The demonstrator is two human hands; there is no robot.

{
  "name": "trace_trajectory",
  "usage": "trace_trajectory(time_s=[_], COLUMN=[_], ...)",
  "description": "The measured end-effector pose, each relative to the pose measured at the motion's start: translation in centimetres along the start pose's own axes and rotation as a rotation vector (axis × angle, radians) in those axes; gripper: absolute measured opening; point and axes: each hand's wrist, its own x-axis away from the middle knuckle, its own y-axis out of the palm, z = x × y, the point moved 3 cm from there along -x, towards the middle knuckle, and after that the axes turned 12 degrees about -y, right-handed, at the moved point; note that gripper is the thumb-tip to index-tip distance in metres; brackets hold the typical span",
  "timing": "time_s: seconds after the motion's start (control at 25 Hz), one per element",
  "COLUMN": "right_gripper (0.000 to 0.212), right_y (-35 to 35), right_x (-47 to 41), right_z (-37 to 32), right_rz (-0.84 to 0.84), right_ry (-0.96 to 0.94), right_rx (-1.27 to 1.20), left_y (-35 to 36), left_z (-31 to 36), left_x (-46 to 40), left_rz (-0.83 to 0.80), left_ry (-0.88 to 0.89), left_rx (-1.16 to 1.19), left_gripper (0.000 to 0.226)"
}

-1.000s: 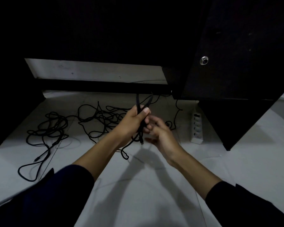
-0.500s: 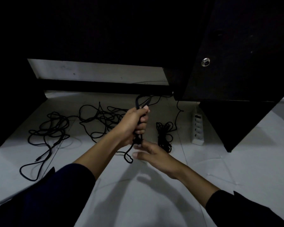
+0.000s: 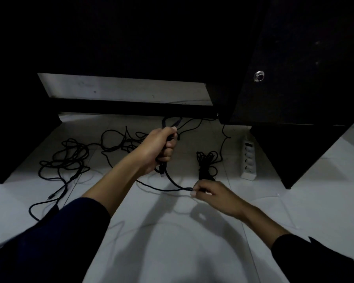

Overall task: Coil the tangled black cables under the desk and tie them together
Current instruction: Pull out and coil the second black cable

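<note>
Tangled black cables sprawled on floor, coiled bundle lying right, one strand lifted

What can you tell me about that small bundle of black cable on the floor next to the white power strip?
The small coiled bundle of thin black cable lies on the pale tiled floor, left of the white power strip. Loops fan out at its far end; its middle looks cinched. No hand holds it; the right hand hides its near end.

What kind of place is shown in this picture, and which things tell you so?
Probably the floor space under a dark desk, in a home or office. Loose black cables lie tangled on pale floor tiles, and a white power strip sits by the desk's side panel.
</note>
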Motion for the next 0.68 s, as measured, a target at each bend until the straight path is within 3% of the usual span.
trace_trajectory(time_s=[0.2,0.36,0.68], right_gripper=[0.016,0.021,0.029], right_y=[-3.7,-4.3,-4.8], right_x=[-2.1,-3.5,-4.6], right_z=[-2.6,-5.8,-7.4], right_rz=[0.174,0.308,0.453], right_ry=[-0.286,-0.462,-0.435], right_rx=[0.339,0.451,0.466], left_y=[0.1,0.4,1.5], left_z=[-0.3,-0.5,-1.2], left_x=[-0.2,-0.2,1.1], left_rz=[-0.011,0.021,-0.142], left_ry=[0.022,0.062,0.073], left_rx=[-0.231,-0.366,-0.433], left_gripper=[0.022,0.02,0.027])
